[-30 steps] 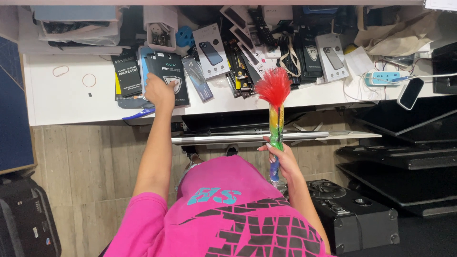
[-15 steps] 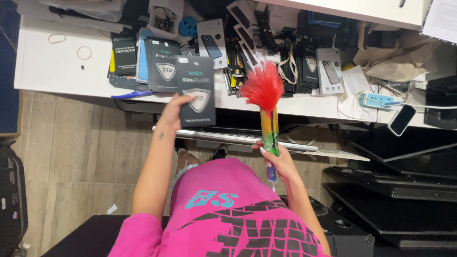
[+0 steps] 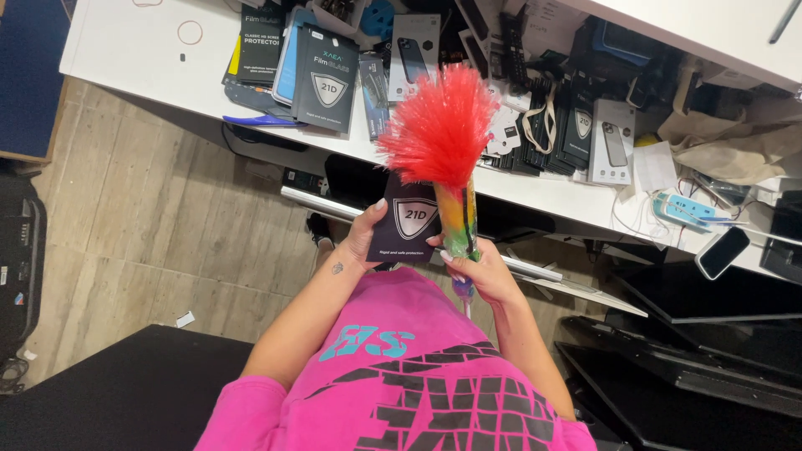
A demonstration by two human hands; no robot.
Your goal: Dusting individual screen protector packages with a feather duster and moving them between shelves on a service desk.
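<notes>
In the head view we hold a flat black package with a shield mark in our left hand, fingers clamped along its left edge, lifted over the wooden floor just in front of our pink shirt. A second ago that hand was reaching to the pile on the white worktop; now the package is off the pile and close to us, so it looks picked out for cleaning. Our right hand is closed around the rainbow handle of a feather duster, its red head standing just above the package's top edge. On the worktop a similar black package remains among other boxed accessories, with a white power strip further right.
</notes>
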